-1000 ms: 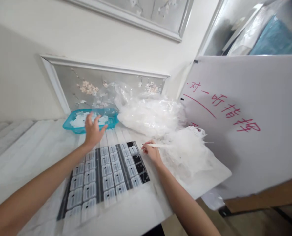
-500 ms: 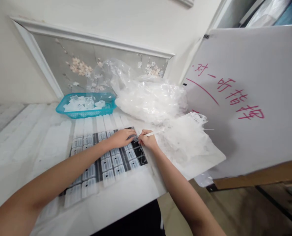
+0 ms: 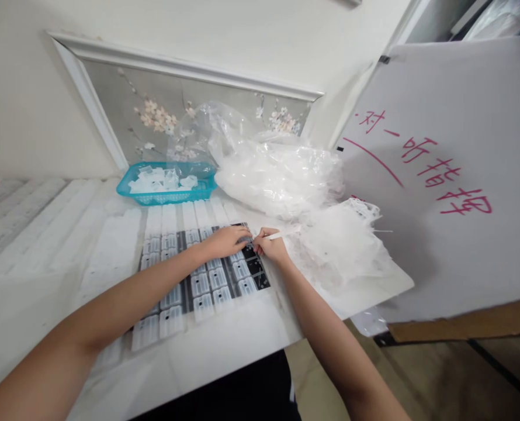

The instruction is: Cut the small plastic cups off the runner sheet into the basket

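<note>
My left hand [image 3: 228, 241] lies palm down over the far right part of a black sheet [image 3: 255, 268], its fingers stretched toward the sheet's right edge. Just beside those fingertips, my right hand [image 3: 272, 248] pinches a slim white pen-like tool [image 3: 274, 235]. The tool slants up and to the right; its tip is hidden among the fingers. Rows of translucent plastic pieces [image 3: 200, 284] with dark dots cover much of the sheet. My left forearm hides some of them.
Behind the sheet stands a blue plastic basket [image 3: 155, 199] holding clear pieces. A clear bag [image 3: 277, 175] and a heap of thin white plastic [image 3: 343, 242] lie to the right. A whiteboard [image 3: 470, 128] with red writing stands past the table [image 3: 260, 324].
The whole view has shifted, so things sit slightly farther right. Both hands stay close together at the sheet's right edge, with the white tool still in my right hand.
</note>
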Available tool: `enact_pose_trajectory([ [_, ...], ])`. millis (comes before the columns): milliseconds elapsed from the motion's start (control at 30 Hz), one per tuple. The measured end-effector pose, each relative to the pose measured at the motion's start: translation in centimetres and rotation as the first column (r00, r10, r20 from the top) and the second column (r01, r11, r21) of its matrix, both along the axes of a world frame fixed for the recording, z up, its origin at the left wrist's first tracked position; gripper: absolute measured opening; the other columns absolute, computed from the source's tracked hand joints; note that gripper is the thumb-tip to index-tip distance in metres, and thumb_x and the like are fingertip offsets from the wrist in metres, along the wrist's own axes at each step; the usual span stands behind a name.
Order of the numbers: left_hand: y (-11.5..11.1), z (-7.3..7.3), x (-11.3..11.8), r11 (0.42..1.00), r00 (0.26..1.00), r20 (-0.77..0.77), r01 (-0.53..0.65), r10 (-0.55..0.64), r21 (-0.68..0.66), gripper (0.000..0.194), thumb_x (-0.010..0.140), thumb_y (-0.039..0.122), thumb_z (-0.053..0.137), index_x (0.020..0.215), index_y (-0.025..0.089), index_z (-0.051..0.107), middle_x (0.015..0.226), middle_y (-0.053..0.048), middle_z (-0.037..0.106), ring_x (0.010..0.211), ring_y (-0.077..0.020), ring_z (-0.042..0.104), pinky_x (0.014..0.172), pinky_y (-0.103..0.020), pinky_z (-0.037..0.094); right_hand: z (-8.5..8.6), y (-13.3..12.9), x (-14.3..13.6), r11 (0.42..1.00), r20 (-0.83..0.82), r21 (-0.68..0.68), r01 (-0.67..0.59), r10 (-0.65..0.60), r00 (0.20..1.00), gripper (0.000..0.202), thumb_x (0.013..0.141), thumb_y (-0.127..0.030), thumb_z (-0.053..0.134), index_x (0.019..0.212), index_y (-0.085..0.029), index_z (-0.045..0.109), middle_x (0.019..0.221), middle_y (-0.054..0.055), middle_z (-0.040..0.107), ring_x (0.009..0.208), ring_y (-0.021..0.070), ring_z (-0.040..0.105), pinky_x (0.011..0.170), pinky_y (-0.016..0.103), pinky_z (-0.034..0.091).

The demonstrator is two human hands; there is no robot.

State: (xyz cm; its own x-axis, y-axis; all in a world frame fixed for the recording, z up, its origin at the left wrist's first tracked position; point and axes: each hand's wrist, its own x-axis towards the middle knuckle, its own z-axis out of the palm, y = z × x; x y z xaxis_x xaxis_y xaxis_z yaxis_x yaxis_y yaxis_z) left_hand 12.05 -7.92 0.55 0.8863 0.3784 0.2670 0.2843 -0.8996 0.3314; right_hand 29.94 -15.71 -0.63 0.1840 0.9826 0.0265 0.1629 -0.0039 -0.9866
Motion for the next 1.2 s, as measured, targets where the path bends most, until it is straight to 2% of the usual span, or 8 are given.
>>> enact_pose_trajectory([
  [333, -0.4, -0.2, 1.1, 0.891, 0.913, 0.288, -0.146, 0.289, -0.429, 0.007, 0.077, 0.027, 0.065, 0.078, 0.020, 0.066, 0.083, -0.004, 0.067, 0.086, -0.0213, 0.065, 0.088, -0.036, 0.051, -0.3, 0.5, -0.2, 0.999, 0.040, -0.045, 0.017, -0.015, 0.999, 0.012, 0.057, -0.016, 0.054, 0.051, -0.021, 0.045, 0.038, -0.005, 0.054, 0.034, 0.0114, 0.049, 0.035, 0.020, 0.032],
  [500, 2.3, 2.5, -1.0, 0.749, 0.612, 0.502, -0.242, 0.611, -0.617, 0.026, 0.090, 0.035, 0.035, 0.079, 0.019, 0.053, 0.065, -0.001, 0.052, 0.065, -0.0158, 0.060, 0.069, -0.032, 0.055, 0.4, 0.5, -0.7, 0.997, 0.036, -0.065, 0.040, -0.038, 0.999, 0.015, 0.058, -0.017, 0.056, 0.051, -0.022, 0.043, 0.038, -0.005, 0.053, 0.034, 0.0110, 0.048, 0.035, 0.020, 0.032],
  [600, 2.4, 4.8, -3.0, 0.628, 0.438, 0.536, -0.088, 0.721, -0.773, 0.026, 0.086, 0.042, 0.039, 0.077, 0.020, 0.050, 0.063, 0.001, 0.048, 0.058, -0.0146, 0.056, 0.059, -0.029, 0.053, 2.1, -1.6, -0.8, 0.997, 0.010, -0.040, 0.059, -0.059, 0.998, 0.015, 0.062, -0.020, 0.059, 0.057, -0.022, 0.045, 0.044, -0.005, 0.058, 0.037, 0.0106, 0.049, 0.037, 0.020, 0.035],
  [700, -0.6, 5.8, -4.1, 0.563, 0.595, 0.475, 0.046, 0.648, -0.825, 0.026, 0.078, 0.044, 0.057, 0.072, 0.019, 0.055, 0.060, 0.001, 0.051, 0.054, -0.0144, 0.053, 0.056, -0.028, 0.052, 3.5, -6.2, -1.0, 0.999, -0.054, -0.025, 0.042, -0.043, 0.998, 0.017, 0.067, -0.023, 0.062, 0.061, -0.022, 0.046, 0.050, -0.004, 0.062, 0.038, 0.0105, 0.049, 0.038, 0.021, 0.036],
  [800, -5.2, 5.7, -4.4, 0.739, 0.901, 0.296, -0.039, 0.317, -0.673, 0.024, 0.074, 0.041, 0.071, 0.083, 0.019, 0.067, 0.080, -0.003, 0.066, 0.074, -0.0188, 0.062, 0.070, -0.029, 0.052, 3.5, -11.7, -1.5, 0.996, -0.112, -0.051, 0.068, -0.074, 0.991, 0.020, 0.068, -0.020, 0.063, 0.057, -0.021, 0.046, 0.048, -0.004, 0.060, 0.038, 0.0097, 0.047, 0.038, 0.021, 0.035],
  [867, -8.0, 5.3, -4.2, 0.896, 0.993, 0.091, -0.023, 0.070, -0.443, 0.032, 0.077, 0.044, 0.071, 0.101, 0.023, 0.070, 0.101, -0.004, 0.068, 0.094, -0.0231, 0.063, 0.081, -0.031, 0.050, 2.9, -14.4, -2.1, 0.993, -0.134, -0.096, 0.065, -0.077, 0.988, 0.020, 0.068, -0.019, 0.063, 0.056, -0.021, 0.048, 0.048, -0.003, 0.059, 0.040, 0.0100, 0.047, 0.040, 0.021, 0.036],
  [1000, -11.2, 4.2, -3.7, 0.991, 0.975, -0.194, 0.088, -0.107, -0.103, 0.034, 0.089, 0.042, 0.059, 0.116, 0.024, 0.065, 0.105, -0.007, 0.064, 0.095, -0.0240, 0.062, 0.078, -0.033, 0.047, 1.6, -16.0, -2.8, 0.992, -0.101, -0.116, 0.049, -0.061, 0.993, 0.017, 0.068, -0.019, 0.064, 0.055, -0.020, 0.053, 0.048, -0.002, 0.060, 0.043, 0.0115, 0.049, 0.044, 0.023, 0.039],
  [1200, -12.4, 3.0, -3.1, 0.995, 0.973, -0.228, 0.065, -0.046, 0.077, 0.028, 0.092, 0.036, 0.053, 0.113, 0.023, 0.065, 0.099, -0.009, 0.062, 0.092, -0.0253, 0.060, 0.072, -0.035, 0.045, 1.3, -15.2, -2.5, 0.989, -0.028, -0.145, -0.010, 0.006, 1.000, 0.017, 0.070, -0.019, 0.063, 0.055, -0.020, 0.055, 0.049, -0.002, 0.060, 0.045, 0.0122, 0.051, 0.047, 0.024, 0.041],
])
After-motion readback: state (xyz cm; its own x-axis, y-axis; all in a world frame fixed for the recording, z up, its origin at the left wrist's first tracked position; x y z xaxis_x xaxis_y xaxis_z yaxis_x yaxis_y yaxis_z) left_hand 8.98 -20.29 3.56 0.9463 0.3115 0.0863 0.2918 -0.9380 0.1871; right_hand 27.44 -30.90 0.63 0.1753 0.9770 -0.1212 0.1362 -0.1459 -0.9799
